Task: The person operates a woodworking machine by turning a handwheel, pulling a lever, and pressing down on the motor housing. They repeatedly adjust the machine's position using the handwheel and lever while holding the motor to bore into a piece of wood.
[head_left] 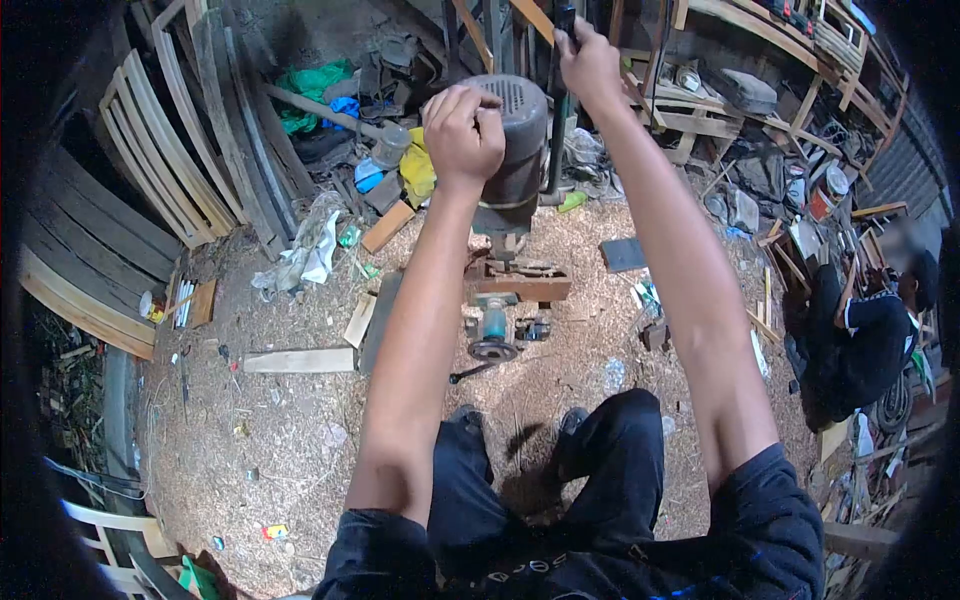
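A grey cylindrical motor with a slotted top stands upright in front of me. My left hand is closed in a fist at the motor's left side; what lies inside its fingers is hidden. Higher and to the right, my right hand grips the black lever beside the machine. Beneath the motor, a brown wooden block lies across the machine's bed, under the tool's lower end. A handwheel with a crank sits below the block, near my feet.
Wood chips cover the floor. Curved wooden slats lean at the left, and a flat board lies nearby. Another person crouches at the right. Scrap wood and bags, including a yellow bag, clutter the back.
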A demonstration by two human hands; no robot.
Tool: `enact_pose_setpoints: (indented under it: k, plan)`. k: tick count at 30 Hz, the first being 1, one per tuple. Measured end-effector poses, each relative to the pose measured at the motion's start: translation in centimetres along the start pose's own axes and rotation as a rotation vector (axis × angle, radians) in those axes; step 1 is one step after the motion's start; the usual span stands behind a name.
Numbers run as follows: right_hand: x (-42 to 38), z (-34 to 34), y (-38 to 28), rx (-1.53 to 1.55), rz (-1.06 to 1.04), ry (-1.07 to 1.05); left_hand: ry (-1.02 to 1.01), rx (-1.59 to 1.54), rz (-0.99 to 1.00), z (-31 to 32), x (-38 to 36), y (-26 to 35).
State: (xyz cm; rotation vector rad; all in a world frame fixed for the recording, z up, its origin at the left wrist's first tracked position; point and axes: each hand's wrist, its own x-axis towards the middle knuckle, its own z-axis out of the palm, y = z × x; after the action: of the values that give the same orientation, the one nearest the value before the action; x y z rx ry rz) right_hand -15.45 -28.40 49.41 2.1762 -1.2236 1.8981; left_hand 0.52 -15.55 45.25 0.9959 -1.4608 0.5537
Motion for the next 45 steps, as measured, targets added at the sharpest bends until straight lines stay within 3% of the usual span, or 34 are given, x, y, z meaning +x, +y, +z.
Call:
enact_pose_setpoints:
  k: [3,7,15,19,20,22,24,25,26,27,28,30,31,32,33,35,36,39,42,43,45]
  plan:
    - [0.4,1.9,1.0,-0.004,0.036,0.055,0.012,-0.031,0.008,0.1,0.3,-0.2]
    - [0.5,4.0,4.4,-0.106,0.131,-0.128,0.029,-0.053,0.003,-0.1,0.7,0.3]
    - [1.4,7.3,8.2,-0.183,0.264,-0.214,0.042,-0.060,0.010,0.1,1.3,0.2]
    - [-1.6,7.2,9.7,-0.143,0.154,-0.306,0.014,-0.035,0.021,-0.4,1.1,0.2]
    - [-4.4,5.3,7.5,0.108,0.300,-0.317,-0.068,-0.050,-0.016,-1.0,0.8,0.1]
    - [-11.4,5.6,10.2,0.103,0.328,-0.097,0.045,-0.098,0.001,-1.1,-0.2,0.0]
    - [-18.6,1.0,7.2,0.251,0.458,-0.135,0.052,-0.108,-0.030,-2.5,-3.7,-0.1]
    - [-24.2,1.9,10.5,0.240,0.623,-0.182,0.032,-0.064,-0.113,-3.8,-6.4,0.2]
    - [-29.1,1.0,11.2,0.193,0.761,-0.340,0.010,-0.021,-0.190,-5.0,-9.8,0.2]
    - [-35.3,1.2,13.2,0.185,0.949,-0.481,-0.102,-0.033,-0.427,-6.1,-13.6,0.5]
    - [-38.5,-1.2,11.6,0.106,0.918,-0.667,-0.209,-0.048,-0.657,-7.0,-17.7,0.7]
    - [-46.2,-3.0,10.4,0.098,1.126,-0.861,-0.551,0.044,-0.854,-8.6,-25.6,0.0]
    - [-50.2,-2.4,11.3,-0.087,0.948,-0.919,-0.603,-0.014,-0.803,-9.1,-30.0,-0.2]
    - [-54.2,-1.8,12.1,-0.270,0.769,-0.966,-0.716,0.021,-0.883,-9.1,-34.2,-0.8]
    - [-57.5,-2.5,11.3,-0.239,0.809,-0.870,-0.828,0.057,-0.973,-9.4,-38.1,-0.8]
    - [-59.1,-1.6,10.3,-0.095,0.901,-0.721,-0.766,0.138,-1.063,-8.4,-43.3,0.0]
    - [-59.3,-1.8,9.2,0.010,0.984,-0.687,-0.665,0.106,-1.068,-8.1,-44.5,1.0]
    - [-62.1,2.1,8.7,0.102,1.013,-0.317,-0.400,0.089,-1.015,-5.9,-45.6,2.3]
    - [-62.7,5.3,10.7,0.134,1.022,-0.327,-0.274,0.210,-0.946,-5.1,-46.4,3.2]
    - [-63.3,6.1,11.1,-0.056,0.982,-0.318,-0.279,0.220,-0.960,-5.0,-45.9,3.4]
    - [-65.0,7.4,12.4,0.064,1.210,-0.310,-0.297,0.243,-0.964,-5.0,-45.8,3.2]
